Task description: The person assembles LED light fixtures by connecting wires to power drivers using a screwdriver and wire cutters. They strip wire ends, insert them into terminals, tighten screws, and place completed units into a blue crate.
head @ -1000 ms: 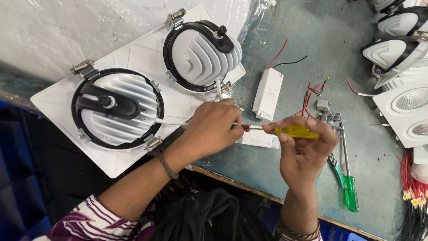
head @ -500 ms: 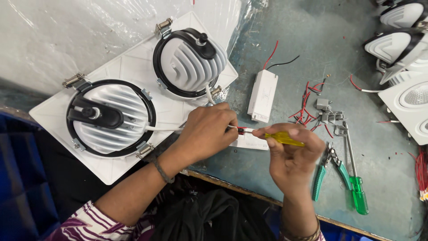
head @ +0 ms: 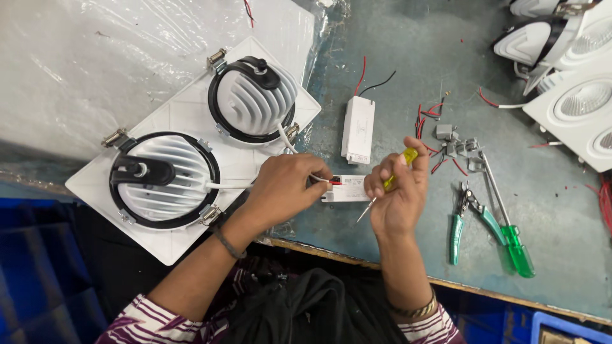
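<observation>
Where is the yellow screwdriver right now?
The yellow screwdriver is in the right hand, just right of the small white box that the left hand touches, near the table's front edge.

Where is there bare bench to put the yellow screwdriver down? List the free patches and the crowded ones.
Free: the grey bench between the green screwdriver and the white lamps at the right; also the strip between the upper white box and the wire scraps. Crowded: around the pliers and small connectors, and the left, filled by the twin-lamp plate.
</observation>
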A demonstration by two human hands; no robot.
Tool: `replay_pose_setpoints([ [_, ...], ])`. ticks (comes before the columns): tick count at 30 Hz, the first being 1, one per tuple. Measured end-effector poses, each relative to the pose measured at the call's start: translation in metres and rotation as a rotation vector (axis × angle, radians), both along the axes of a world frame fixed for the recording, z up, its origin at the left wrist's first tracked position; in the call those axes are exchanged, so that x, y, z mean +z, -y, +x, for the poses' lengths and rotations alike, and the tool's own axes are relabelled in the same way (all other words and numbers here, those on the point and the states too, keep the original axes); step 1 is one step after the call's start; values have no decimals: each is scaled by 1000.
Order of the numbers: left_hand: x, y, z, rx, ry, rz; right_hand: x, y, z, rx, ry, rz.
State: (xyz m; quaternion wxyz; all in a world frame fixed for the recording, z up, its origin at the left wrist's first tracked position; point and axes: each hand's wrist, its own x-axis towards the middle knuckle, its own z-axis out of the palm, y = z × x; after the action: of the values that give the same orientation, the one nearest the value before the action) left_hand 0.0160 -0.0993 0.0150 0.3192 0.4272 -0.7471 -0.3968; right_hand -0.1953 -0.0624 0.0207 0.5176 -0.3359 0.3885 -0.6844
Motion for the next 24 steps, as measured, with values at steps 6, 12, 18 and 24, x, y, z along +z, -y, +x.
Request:
replay_pose_setpoints([
  [6,4,-6,0,24,-24,-90,-4,-2,-1,-8,-83,31],
  [12,-5,-7,2,-91,-67,-195,-5,-1,6,-28,-145,-8],
  [18,-13,-3,1,-146,-116,-188,-9,-1,1,-47,-163,-4],
  [24,-15,-2,2,-182,-101,-208,-10,-2,1,-44,-165,-8],
])
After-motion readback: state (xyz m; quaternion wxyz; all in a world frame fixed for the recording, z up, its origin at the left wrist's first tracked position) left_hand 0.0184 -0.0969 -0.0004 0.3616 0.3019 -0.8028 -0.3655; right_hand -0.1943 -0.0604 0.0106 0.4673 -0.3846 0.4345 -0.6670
